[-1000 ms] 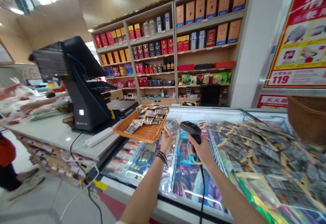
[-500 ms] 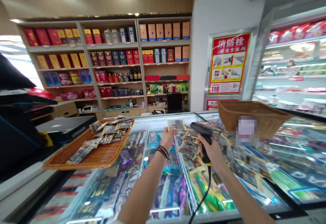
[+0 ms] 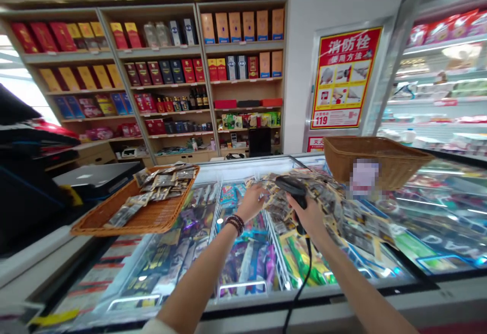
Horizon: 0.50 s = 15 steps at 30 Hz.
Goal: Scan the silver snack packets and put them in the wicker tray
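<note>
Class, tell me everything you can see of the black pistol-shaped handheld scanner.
The black pistol-shaped handheld scanner looks like hard plastic, with a broad, rounded head pointing leftward in the picture. Its handle slopes down into the grip of the right hand, which hides much of it. A dark flexible cable hangs from below and curves out of the picture's bottom edge. The scanner is held over the glass-topped display case; any trigger is hidden.

Before me stretches a long chest freezer (image 3: 251, 308) with a see-through glass top (image 3: 167, 258). On it, from left to right, sit a shallow orange-brown wicker tray (image 3: 163, 213), a loose, overlapping spread of small grey-and-cream packets (image 3: 335, 197), and a deeper brown basket (image 3: 403, 172) just beside the packets.
</note>
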Available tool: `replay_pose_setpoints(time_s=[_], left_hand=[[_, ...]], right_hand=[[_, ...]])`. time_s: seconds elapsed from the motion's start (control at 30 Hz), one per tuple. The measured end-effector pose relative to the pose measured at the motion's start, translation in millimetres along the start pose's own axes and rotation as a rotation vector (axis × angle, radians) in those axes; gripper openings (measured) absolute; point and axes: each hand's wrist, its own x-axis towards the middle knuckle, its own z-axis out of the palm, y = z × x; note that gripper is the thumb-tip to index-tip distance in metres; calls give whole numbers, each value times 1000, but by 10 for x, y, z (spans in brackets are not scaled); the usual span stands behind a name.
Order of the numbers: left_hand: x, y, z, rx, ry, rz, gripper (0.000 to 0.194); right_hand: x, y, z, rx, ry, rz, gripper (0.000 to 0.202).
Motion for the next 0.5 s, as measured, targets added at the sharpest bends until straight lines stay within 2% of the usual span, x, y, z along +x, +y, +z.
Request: replay_pose_setpoints(time_s=[0.13, 0.23, 0.37, 0.43, 0.5], left_hand=[[-450, -180, -703, 123, -5, -62, 26], [-705, -300, -1301, 193, 67, -189, 25], [-952, -454, -2066, 379, 235, -401, 29], [-1065, -538, -2408, 544, 317, -549, 34], [-1186, -629, -2708, 717, 349, -721, 41]], right_hand=[[-80, -74, 572, -10, -218, -46, 45], [-145, -181, 1030, 26, -360, -59, 44], [-246, -300, 1545, 97, -454, -61, 44], [-299, -318, 1726, 111, -484, -75, 43], [-344, -301, 1847, 106, -492, -88, 42]])
